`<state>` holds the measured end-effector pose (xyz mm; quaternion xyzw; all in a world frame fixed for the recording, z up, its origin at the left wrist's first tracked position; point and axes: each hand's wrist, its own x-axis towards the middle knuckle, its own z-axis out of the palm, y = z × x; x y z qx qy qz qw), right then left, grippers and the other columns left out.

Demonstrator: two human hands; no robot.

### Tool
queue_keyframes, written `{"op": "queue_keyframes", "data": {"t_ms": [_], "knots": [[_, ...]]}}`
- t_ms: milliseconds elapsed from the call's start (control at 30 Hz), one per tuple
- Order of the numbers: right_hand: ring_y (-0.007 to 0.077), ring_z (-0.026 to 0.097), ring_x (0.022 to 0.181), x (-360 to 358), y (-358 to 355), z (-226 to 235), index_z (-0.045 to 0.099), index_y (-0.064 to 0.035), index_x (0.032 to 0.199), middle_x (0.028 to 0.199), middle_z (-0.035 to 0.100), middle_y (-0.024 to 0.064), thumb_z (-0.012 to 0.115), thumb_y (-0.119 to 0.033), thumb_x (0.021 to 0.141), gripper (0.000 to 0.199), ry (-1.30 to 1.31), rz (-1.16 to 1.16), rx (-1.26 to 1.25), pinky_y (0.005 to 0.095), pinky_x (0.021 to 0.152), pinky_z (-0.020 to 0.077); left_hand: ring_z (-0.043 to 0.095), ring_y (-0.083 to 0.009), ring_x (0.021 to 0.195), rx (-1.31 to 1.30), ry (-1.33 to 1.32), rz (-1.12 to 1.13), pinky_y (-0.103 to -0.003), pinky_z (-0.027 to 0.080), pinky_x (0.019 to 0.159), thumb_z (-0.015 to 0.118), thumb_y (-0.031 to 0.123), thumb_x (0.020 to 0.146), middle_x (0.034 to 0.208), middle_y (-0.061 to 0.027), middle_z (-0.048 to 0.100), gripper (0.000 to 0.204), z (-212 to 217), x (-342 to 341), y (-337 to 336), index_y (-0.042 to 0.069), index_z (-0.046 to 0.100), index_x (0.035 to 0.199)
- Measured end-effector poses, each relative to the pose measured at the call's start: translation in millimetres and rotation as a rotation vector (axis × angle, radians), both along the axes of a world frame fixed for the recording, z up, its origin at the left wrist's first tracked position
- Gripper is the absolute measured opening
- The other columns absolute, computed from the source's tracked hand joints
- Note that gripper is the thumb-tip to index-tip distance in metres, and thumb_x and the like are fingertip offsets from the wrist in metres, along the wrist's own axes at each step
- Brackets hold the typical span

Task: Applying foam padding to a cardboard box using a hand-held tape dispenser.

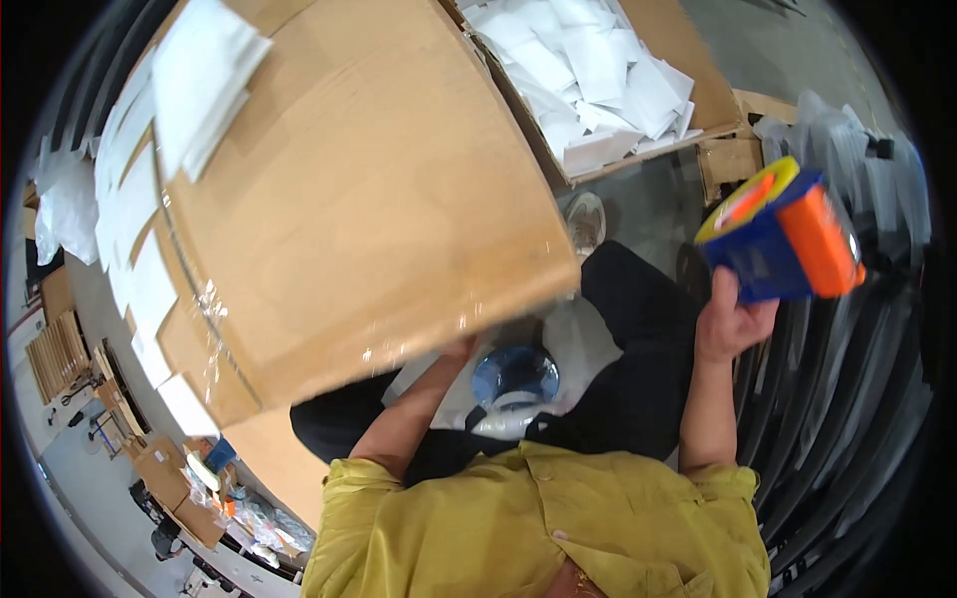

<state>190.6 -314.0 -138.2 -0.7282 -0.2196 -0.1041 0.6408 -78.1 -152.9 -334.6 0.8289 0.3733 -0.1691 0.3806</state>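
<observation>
Tape dispenser (766, 244) aloft

My right fingers (726, 286) grip it, right of the carton (379, 179). Left hand (462, 347) at carton's near edge, fingers hidden; I cannot tell their grip. White sheets (201, 85) on carton, more in open box (713, 70).

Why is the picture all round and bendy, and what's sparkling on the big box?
In the head view, the fisheye lens curves straight edges and leaves black corners; also in the head view, light glints off what looks like clear tape on the cardboard box.
</observation>
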Motion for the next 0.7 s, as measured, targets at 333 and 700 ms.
{"op": "queue_keyframes", "data": {"t_ms": [333, 700], "knots": [[0.0263, 0.052, 0.102, -16.1, -3.1, -7.8, 0.049, -0.0007, 0.115, 0.112, 0.054, 0.0122, 0.076, -0.032, 0.065, 0.065, 0.315, 0.095, -0.144, 0.0367, 0.09, 0.0388, 0.054, -0.0327, 0.078, 0.037, -0.414, -0.307, -0.035, 0.047, 0.069, 0.058, 0.01, 0.074, 0.093, -0.0169, 0.056, 0.032, -130.7, 181.0, 28.9, 0.006, 0.05, 0.105], [0.0259, 0.054, 0.098, -2.2, -18.9, -5.5, 0.053, 0.0016, 0.107, 0.109, 0.054, 0.0141, 0.077, -0.022, 0.062, 0.056, 0.217, 0.08, -0.373, 0.0346, 0.086, 0.0402, 0.057, -0.0315, 0.076, 0.085, -0.478, -0.617, -0.036, 0.047, 0.067, 0.056, 0.007, 0.074, 0.085, -0.0149, 0.058, 0.02, -82.9, 48.6, -32.1, 0.007, 0.054, 0.094]]}}
